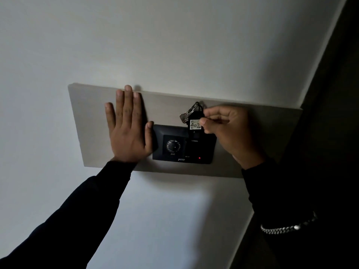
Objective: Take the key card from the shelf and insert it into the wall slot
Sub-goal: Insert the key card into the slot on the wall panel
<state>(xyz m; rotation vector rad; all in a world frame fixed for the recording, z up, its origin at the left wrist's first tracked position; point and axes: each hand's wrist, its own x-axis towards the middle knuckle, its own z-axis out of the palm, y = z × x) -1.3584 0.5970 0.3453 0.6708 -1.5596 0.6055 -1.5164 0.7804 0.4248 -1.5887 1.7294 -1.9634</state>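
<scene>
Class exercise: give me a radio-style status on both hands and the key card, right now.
Left hand flat on wall board. Right hand pinching key card over black panel. Nothing blocking.

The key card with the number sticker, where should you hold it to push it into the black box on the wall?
Hold the key card by its upper end, near the label, pinching from the right side as the right hand does. Its lower end points down at the slot in the black wall unit, so that end must stay free. The key ring hangs at the top.
</scene>
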